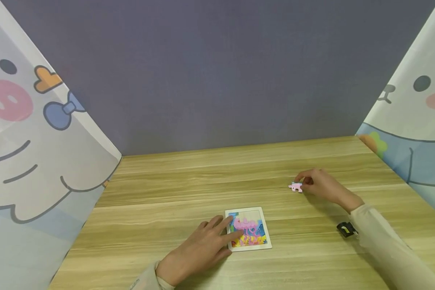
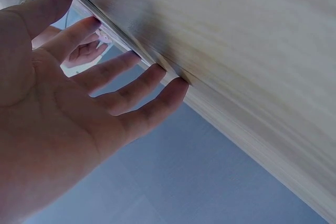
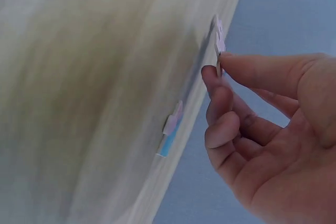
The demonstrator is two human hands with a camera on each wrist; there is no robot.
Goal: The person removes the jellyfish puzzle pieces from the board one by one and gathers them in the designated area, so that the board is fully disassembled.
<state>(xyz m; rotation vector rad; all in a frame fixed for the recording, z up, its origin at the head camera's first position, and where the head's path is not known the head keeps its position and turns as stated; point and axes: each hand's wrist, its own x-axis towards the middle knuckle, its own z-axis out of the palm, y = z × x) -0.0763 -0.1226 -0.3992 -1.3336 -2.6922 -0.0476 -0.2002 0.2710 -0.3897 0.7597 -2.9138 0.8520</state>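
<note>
My right hand (image 1: pixel 320 185) pinches a pink jigsaw piece (image 3: pixel 219 38) between thumb and fingers, low over the wooden table at the right. A second piece (image 3: pixel 170 129), pink with a blue edge, lies on the table beside the curled fingers in the right wrist view. My left hand (image 1: pixel 206 245) spreads its fingers over the left side of a white-framed jigsaw board (image 1: pixel 268 237), two fingertips touching its picture. That picture shows a pink figure over blue and yellow. A pale gap shows along the top of the board.
The wooden table (image 1: pixel 166 185) runs back to a grey panel (image 1: pixel 221 80). Cartoon-printed panels stand at the left (image 1: pixel 58 161) and right (image 1: pixel 413 121). A small black object with a yellow mark (image 1: pixel 346 229) sits by the right sleeve.
</note>
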